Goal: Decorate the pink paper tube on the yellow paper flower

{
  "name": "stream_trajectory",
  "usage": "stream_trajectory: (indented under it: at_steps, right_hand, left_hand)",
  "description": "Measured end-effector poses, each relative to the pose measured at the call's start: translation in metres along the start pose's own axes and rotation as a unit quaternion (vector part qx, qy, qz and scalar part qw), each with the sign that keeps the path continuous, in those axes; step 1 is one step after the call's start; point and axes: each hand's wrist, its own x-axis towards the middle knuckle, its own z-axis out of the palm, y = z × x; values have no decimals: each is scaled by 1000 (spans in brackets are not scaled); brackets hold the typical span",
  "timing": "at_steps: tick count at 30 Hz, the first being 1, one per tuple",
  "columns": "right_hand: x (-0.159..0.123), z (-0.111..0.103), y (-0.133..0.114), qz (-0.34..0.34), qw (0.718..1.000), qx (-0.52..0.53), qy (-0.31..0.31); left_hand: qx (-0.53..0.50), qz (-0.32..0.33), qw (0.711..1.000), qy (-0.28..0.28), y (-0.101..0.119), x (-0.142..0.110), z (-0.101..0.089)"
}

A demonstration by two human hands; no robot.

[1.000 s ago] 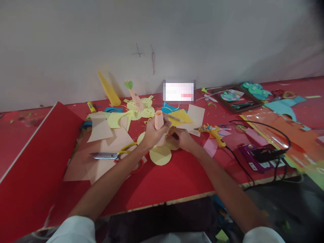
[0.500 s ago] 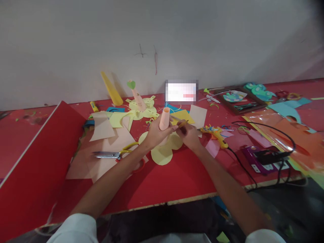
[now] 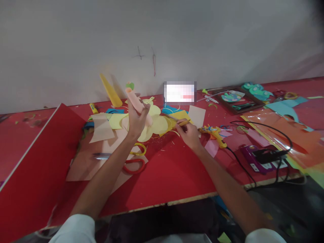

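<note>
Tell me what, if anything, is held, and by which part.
Left hand: a pink paper tube, around its middle. Right hand: a brownish piece; which part, I cannot tell.

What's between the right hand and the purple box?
A yellow plastic glue gun, its thin black cord and flat pink paper lie between the right hand and the purple box in the head view.

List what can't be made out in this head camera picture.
Scissors: head view, middle hidden by the left forearm.
Thin tool: head view, too small to identify, partly covered by the right hand.
Whatever lies below the green piece: head view, largely behind the pink tube and left hand.
Screen: head view, contents blurred by pixelation.
Red board: head view, cut off by the left edge.
</note>
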Motion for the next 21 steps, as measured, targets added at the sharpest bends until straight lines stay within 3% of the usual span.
stream_trajectory:
  at_steps: [3, 8, 10, 13, 15, 17, 20, 21]
  right_hand:
    - [-2, 3, 2, -39, 998, -47, -21]
    - [-9, 14, 6, -81, 979, -172, -73]
    - [-12, 17, 6, -83, 970, -203, -100]
    - [-13, 17, 4, -80, 964, -226, -118]
    - [-13, 15, 2, -76, 964, -228, -114]
    - [-12, 14, 0, -78, 966, -223, -103]
    - [-13, 14, 0, -91, 968, -209, -101]
    - [-13, 14, 0, -94, 968, -207, -107]
  left_hand:
    - [14, -38, 999, -9, -24, -6, -1]
    - [78, -182, 977, -75, -50, -23, -18]
    - [106, -189, 969, -122, -54, -28, -35]
    - [228, -127, 954, -147, -51, -30, -75]
    - [359, -93, 919, -132, -42, -27, -109]
    - [485, -74, 866, -98, -32, -23, -147]
    - [608, -106, 784, -65, -22, -17, -196]
    - [624, -129, 767, -77, -22, -15, -208]
